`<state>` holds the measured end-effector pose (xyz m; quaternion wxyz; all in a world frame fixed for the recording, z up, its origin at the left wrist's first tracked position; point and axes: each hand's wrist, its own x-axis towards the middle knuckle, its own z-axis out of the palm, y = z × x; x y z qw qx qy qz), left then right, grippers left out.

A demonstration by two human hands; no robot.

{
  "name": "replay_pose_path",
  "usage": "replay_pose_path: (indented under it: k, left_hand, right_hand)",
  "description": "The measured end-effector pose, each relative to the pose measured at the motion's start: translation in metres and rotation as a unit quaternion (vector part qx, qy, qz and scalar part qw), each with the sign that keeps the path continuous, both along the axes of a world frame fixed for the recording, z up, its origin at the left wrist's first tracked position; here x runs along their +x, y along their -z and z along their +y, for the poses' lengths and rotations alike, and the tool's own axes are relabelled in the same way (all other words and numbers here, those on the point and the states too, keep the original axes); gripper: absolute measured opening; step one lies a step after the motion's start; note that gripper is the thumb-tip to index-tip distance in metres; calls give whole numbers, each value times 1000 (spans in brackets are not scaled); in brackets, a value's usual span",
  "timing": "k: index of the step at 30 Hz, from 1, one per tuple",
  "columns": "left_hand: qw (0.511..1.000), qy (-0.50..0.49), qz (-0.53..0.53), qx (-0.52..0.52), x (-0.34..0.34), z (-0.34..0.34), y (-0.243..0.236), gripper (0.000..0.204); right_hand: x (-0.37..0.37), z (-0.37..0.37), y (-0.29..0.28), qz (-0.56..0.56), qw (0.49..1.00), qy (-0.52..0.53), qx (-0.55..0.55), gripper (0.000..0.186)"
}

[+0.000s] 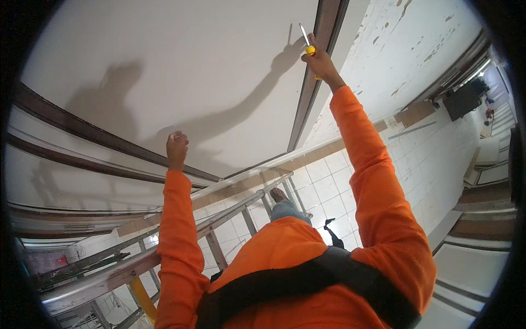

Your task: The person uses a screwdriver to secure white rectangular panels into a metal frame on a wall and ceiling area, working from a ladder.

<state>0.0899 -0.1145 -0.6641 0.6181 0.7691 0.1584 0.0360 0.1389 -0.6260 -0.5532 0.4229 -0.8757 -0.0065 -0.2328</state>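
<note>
In the head view, gripping a yellow-handled screwdriver with a straight silver shaft (pixel 310 50) in the wrapped fingers of the right hand (pixel 323 64), pointed tip-up in front of a smooth off-white panel (pixel 219 44) and just beside a long dark brown trim strip (pixel 330 24). Holding up the left hand (pixel 176 148) with fingers loosely curled, near a second dark brown strip (pixel 109 132) along the left side; cannot tell whether touching the panel. Wearing an orange long-sleeved top (pixel 268 236) and wide black strap (pixel 285 282), with a silver metal ladder (pixel 230 211) at the left and white floor tiles (pixel 329 183) below.
</note>
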Motion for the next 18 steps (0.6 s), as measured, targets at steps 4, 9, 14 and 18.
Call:
replay_pose_path:
  k: [4,9,14,18]
  left_hand:
    - [999,25,31,-21,-10,12,13,35]
    - [996,31,74,-37,-12,17,39,29]
    - [992,80,82,-60,-23,17,76,29]
    - [975,190,110,17,-29,23,91,29]
  right_hand:
    - [-15,4,4,60,994,57,76,61]
    - [-7,14,31,45,988,81,126,59]
    - [1,9,44,45,996,2,78,75]
    - [-15,2,32,151,987,-21,59,69]
